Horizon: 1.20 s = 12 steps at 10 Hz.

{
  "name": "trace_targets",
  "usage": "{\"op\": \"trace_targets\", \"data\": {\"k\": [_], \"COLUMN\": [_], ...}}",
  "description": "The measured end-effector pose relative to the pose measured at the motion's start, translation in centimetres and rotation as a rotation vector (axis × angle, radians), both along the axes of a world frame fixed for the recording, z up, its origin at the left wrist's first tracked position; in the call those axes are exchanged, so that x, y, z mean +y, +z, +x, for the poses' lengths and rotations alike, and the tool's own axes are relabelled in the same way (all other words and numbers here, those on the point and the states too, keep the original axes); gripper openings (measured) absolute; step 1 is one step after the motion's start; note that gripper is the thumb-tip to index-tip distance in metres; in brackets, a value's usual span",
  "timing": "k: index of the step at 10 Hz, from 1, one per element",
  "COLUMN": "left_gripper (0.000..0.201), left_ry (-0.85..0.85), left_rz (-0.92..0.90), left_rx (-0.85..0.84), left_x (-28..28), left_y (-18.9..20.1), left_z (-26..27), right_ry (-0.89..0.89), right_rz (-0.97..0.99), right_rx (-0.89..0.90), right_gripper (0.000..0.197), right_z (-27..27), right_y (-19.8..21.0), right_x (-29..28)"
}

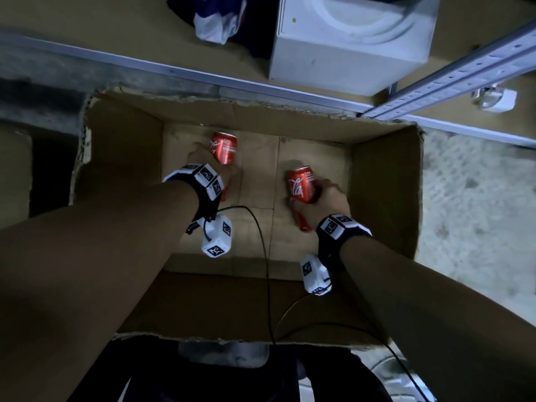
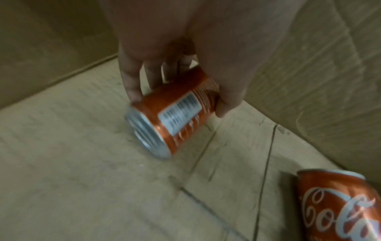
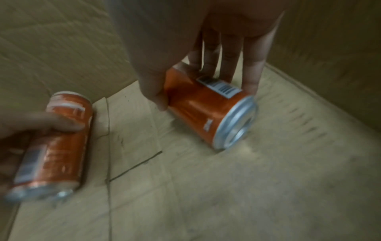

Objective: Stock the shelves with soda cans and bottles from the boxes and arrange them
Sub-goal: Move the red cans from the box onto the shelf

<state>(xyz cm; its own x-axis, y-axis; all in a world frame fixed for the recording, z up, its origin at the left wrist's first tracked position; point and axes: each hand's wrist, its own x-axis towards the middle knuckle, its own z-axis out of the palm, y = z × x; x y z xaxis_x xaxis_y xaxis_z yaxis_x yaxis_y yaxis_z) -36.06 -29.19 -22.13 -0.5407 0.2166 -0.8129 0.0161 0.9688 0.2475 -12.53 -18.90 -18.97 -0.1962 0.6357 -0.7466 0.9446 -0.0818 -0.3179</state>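
Two red cola cans lie on their sides on the floor of an open cardboard box [image 1: 385,184]. My left hand [image 1: 203,158] grips the left can [image 1: 223,149], with its fingers [image 2: 132,91] on one side and the thumb on the other; the silver end of the can [image 2: 179,110] faces the wrist camera. My right hand [image 1: 324,198] grips the right can [image 1: 300,184] the same way around its middle. In the right wrist view, that can [image 3: 206,110] sits between thumb and fingers [image 3: 249,84], and the left can [image 3: 59,143] shows at the left.
The box walls rise on all sides of my hands. Beyond the box runs a metal shelf rail [image 1: 203,74] with a white box [image 1: 348,39] and a crumpled plastic bag [image 1: 211,24] on the shelf. Black cables [image 1: 261,242] hang from my wrists into the box.
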Motion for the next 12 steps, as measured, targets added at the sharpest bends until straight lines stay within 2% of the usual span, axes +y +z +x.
{"op": "trace_targets", "data": {"k": [1, 2, 3, 4, 5, 6, 7, 8, 9, 10, 12], "left_gripper": [0.057, 0.063, 0.045, 0.028, 0.029, 0.046, 0.044, 0.036, 0.061, 0.038, 0.03], "left_ry": [-0.036, -0.001, 0.073, 0.128, 0.231, 0.319, 0.358, 0.337, 0.343, 0.253, 0.169], "left_rz": [0.011, 0.042, 0.085, 0.165, 0.241, 0.307, 0.382, 0.441, 0.493, 0.592, 0.716], "left_rx": [0.01, -0.02, -0.141, -0.129, -0.155, -0.202, -0.225, -0.175, -0.179, -0.104, 0.049], "left_x": [-1.6, -4.2, -6.8, -9.9, -11.6, -12.5, -12.3, -11.6, -10.8, -10.4, -9.8], "left_y": [3.4, 6.1, 10.3, 14.8, 20.1, 25.8, 31.9, 38.7, 45.9, 53.8, 71.6], "left_z": [0.1, 0.7, 1.8, 2.7, 2.8, 2.0, 0.7, -0.7, -2.5, -4.1, -6.1], "right_ry": [-0.027, -0.091, -0.127, -0.12, -0.11, -0.122, -0.171, -0.21, -0.268, -0.318, -0.4], "right_rz": [-0.037, -0.076, -0.087, -0.087, -0.102, -0.107, -0.08, -0.054, -0.022, 0.023, 0.152], "right_rx": [0.009, 0.031, 0.05, 0.089, 0.109, 0.126, 0.156, 0.21, 0.297, 0.39, 0.569], "right_gripper": [0.067, 0.066, 0.067, 0.067, 0.049, 0.036, 0.039, 0.047, 0.047, 0.041, 0.031], "right_z": [-0.4, -0.6, -0.5, -0.5, -0.3, -0.2, -0.2, -0.2, -0.3, -0.4, 0.0], "right_y": [0.8, 2.9, 6.4, 11.4, 16.7, 22.2, 28.1, 34.4, 41.1, 48.7, 64.6], "right_x": [-0.4, -1.1, -2.1, -3.0, -3.9, -4.5, -4.6, -4.4, -3.9, -3.3, -2.3]}}
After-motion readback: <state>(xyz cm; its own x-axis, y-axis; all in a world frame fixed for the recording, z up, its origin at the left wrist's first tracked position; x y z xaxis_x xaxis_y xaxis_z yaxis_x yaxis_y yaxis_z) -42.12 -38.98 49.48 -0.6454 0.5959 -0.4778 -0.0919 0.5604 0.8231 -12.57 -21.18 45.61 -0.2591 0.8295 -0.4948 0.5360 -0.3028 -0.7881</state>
